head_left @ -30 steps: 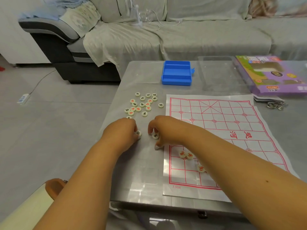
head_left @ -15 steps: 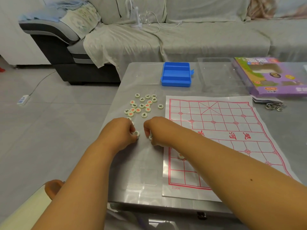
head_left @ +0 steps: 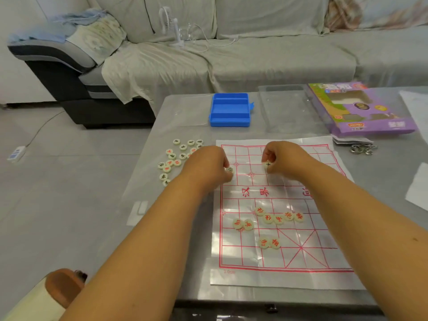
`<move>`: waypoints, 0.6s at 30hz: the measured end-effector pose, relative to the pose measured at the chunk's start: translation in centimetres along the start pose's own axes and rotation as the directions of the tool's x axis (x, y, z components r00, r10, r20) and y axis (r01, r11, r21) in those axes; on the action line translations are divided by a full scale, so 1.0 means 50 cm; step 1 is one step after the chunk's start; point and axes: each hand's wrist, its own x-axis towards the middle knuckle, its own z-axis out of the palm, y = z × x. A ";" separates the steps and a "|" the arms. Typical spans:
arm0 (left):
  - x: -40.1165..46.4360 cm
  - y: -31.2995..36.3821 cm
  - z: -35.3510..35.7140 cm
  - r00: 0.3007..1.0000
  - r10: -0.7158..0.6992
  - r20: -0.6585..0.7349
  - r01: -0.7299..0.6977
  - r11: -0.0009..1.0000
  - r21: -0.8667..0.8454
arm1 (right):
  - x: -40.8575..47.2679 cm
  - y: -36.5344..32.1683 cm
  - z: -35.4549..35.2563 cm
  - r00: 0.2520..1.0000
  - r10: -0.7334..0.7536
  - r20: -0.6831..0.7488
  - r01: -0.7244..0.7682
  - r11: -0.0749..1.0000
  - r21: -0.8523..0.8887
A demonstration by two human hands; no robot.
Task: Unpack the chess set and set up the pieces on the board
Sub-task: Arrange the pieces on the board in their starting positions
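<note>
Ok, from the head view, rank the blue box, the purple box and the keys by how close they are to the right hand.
From the right hand:
1. Blue box, just beyond it, slightly left.
2. Keys, off the board's far right corner.
3. Purple box, behind the keys, far right.

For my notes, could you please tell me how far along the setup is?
Unpacked: the case is empty and the board is laid out. Nine red pieces lie on it, unplaced. The left hand and right hand each hold a black piece. The pile remains.
</note>
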 end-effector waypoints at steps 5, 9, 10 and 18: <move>0.073 0.100 0.053 0.992 0.103 0.073 -0.110 0.990 0.092 | 0.006 0.053 0.005 0.999 0.029 -0.024 -0.030 0.999 -0.017; 0.075 0.102 0.078 0.987 0.098 0.126 -0.119 0.979 0.165 | 0.014 0.057 0.011 0.999 0.038 -0.035 -0.039 0.999 -0.037; 0.066 0.091 0.071 0.990 0.087 0.109 -0.105 0.980 0.166 | 0.015 0.052 0.006 0.996 0.042 -0.074 -0.045 0.998 -0.040; -0.037 -0.153 -0.040 0.911 -0.395 -0.116 0.410 0.894 0.180 | 0.029 -0.138 0.082 0.956 -0.280 -0.086 0.286 0.956 0.062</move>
